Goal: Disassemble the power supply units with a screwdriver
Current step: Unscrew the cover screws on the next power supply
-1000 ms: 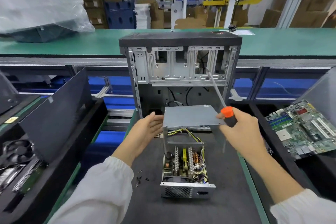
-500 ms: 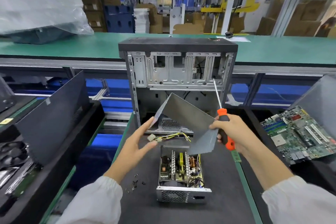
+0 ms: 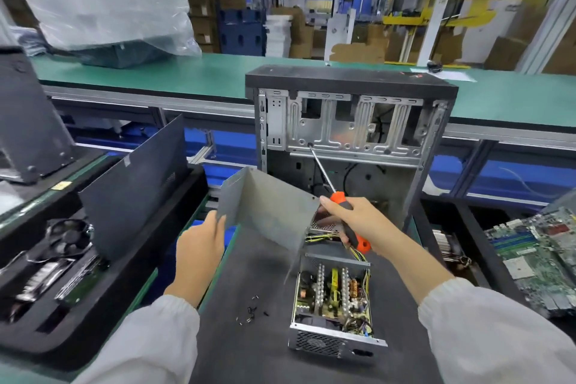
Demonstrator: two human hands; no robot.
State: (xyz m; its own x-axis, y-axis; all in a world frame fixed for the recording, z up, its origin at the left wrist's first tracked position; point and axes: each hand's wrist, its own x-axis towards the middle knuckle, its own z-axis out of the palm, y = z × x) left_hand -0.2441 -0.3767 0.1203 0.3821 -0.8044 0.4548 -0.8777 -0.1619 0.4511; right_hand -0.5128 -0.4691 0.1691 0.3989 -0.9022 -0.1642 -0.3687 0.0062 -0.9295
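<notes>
Bent grey sheet-metal cover (image 3: 268, 209) is off and held up left of the open silver power supply unit (image 3: 335, 299), clearing the exposed board. Left hand (image 3: 199, 243) clamps the cover's left edge; right hand (image 3: 352, 224) steadies its right corner while closed around the orange-and-black-handled screwdriver (image 3: 339, 212), shaft pointed away. Unit sits on the dark desk (image 3: 255, 352) mat, black loose screws (image 3: 251, 310) just left of it, probably parked within reach.

bright even overhead light | soft shadows | edges warped | slight motion blur
</notes>
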